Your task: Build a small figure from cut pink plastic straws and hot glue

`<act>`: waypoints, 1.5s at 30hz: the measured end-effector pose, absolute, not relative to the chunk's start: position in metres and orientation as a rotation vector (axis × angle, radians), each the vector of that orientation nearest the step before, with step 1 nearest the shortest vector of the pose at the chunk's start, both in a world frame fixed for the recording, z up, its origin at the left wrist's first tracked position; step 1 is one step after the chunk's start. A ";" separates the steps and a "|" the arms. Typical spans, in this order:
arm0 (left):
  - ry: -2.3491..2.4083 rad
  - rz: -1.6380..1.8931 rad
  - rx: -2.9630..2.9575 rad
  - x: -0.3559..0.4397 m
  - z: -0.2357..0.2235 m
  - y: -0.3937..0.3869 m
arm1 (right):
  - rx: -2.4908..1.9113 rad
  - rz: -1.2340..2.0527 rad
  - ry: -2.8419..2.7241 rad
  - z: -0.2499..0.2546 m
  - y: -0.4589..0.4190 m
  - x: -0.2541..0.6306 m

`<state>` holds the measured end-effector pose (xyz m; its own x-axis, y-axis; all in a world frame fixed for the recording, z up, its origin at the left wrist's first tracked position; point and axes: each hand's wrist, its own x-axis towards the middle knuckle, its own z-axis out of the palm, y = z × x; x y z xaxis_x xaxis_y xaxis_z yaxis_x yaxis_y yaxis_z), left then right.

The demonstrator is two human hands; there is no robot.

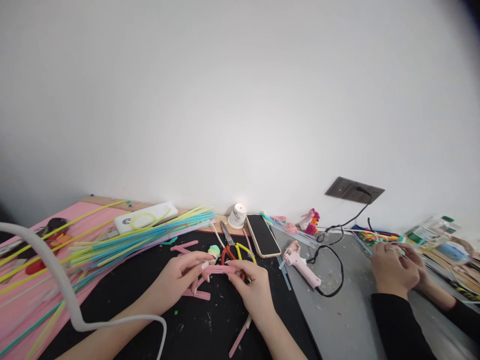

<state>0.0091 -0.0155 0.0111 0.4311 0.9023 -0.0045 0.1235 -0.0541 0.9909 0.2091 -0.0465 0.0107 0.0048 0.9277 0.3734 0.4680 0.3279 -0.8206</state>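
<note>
My left hand (179,281) and my right hand (252,291) meet over a black mat (157,305), both pinching the same short pink straw piece (221,269), held level between them. More pink straw pieces (196,294) lie under my left hand, and one (240,337) lies by my right wrist. Just beyond my fingers lie red-handled scissors (227,246) and a small pastel figure (214,251).
A bundle of long coloured straws (142,239) fans out at left over a pink mat (26,295). A phone (262,235), a white cup (237,216) and a pink glue gun (300,262) with black cord lie behind. Another person's hands (397,267) work at right. A white cable (67,295) crosses front left.
</note>
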 end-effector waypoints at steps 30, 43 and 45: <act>1.037 0.912 1.748 0.008 0.020 -0.020 | -1.174 1.067 -1.290 0.009 -0.042 0.209; 0.999 0.883 1.603 0.010 0.018 -0.020 | -1.240 0.571 -1.681 0.012 -0.045 0.213; 1.007 0.881 1.601 0.010 0.018 -0.020 | -1.235 0.545 -1.699 0.013 -0.046 0.213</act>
<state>0.0105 -0.0203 0.0183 0.3863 0.9202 0.0638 0.1858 -0.1453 0.9718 0.2128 -0.0459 0.0129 -0.0578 0.9043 0.4229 0.4894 0.3949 -0.7776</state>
